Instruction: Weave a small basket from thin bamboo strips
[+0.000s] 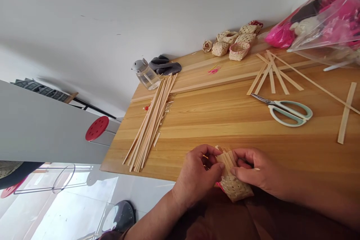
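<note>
Fingers (244, 155) grip a woven basket (233, 186) at the near edge of the wooden table (180, 127).

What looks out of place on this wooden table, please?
Loose splinters and a small red scrap lie beside the pile of thin pale strips, and a pink scrap sits alone on the table. They look like stray leftovers.

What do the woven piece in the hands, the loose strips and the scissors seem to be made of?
The woven piece and loose strips look like thin split bamboo or similar plant fibre: pale, matte, unvarnished, with visible grain. The scissors seem to have steel blades, given their metallic sheen, and smooth pale green and white plastic handles.
</note>
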A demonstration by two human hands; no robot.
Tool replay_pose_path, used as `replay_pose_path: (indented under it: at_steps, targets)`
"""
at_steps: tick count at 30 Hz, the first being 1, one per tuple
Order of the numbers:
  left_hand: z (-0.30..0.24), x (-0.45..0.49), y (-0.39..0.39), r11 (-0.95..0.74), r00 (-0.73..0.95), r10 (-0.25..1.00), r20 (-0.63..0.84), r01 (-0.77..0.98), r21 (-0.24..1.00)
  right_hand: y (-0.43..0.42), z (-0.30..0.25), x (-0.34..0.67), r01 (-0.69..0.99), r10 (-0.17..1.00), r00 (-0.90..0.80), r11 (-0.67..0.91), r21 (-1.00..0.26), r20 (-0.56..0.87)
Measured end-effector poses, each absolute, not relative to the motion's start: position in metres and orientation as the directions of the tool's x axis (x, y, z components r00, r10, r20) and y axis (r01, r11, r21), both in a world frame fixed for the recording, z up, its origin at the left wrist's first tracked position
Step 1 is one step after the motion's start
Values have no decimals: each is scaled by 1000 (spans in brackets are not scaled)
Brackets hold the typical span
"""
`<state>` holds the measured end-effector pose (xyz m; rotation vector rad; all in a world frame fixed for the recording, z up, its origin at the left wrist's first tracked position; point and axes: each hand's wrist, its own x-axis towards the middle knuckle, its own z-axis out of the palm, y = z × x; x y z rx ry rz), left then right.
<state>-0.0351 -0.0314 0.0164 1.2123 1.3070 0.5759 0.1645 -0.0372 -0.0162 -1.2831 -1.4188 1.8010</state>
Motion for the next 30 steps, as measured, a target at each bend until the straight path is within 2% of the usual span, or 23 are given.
replay_pose_path:
  at_steps: [6,11,17,20,26,30]
  targets:
    - [13,-37,-32,411,275,855,-440,159,898,-42,-17,164,108,829,-421,-356,-928,-367]
    - [13,-36,-34,385,278,864,-420,173,906,-42,-12,165,84,820,-459,-343,-936,-342]
    - [14,-35,-40,131,248,939,-237,380,916,-38,-11,170,190,837,-453,-245,-951,-306]
    - [17,-33,-44,65,253,950,-181,408,911,-37,-10,172,256,847,-436,-207,-944,-304]
    - [24,-29,-41,215,265,915,-305,321,922,-40,-9,173,313,875,-406,-136,-940,-262]
    - [17,-28,-35,281,267,905,-332,212,936,-46,-12,172,270,887,-398,-131,-954,-234]
